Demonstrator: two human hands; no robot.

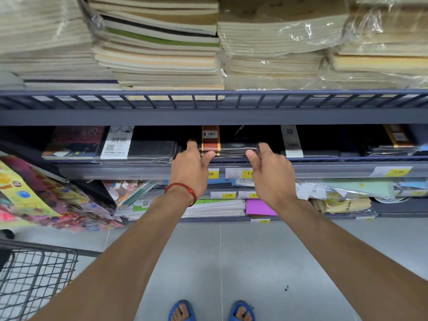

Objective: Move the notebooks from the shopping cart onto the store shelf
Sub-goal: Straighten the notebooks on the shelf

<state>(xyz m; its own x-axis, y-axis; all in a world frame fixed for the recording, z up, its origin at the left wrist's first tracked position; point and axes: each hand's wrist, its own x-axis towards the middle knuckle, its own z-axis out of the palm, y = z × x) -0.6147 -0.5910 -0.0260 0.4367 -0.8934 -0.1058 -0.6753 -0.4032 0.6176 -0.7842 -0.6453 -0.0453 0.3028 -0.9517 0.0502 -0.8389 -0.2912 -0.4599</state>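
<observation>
A stack of dark notebooks (231, 150) in clear wrap, with a brown-orange band, lies on the middle shelf (324, 171) at its front edge. My left hand (191, 167) grips the stack's left end, thumb on the front and fingers over the top. At the right end, my right hand (269, 169) grips it the same way. The wire shopping cart (34, 274) stands at the lower left; its inside is mostly out of view.
Other wrapped notebooks (139, 148) lie left and right on the same shelf. The top shelf (208, 117) carries tall piles of pale notebooks behind a wire rail. Lower shelves hold coloured paper and price tags. Sticker sheets (34, 200) hang at left. Grey floor tiles lie below.
</observation>
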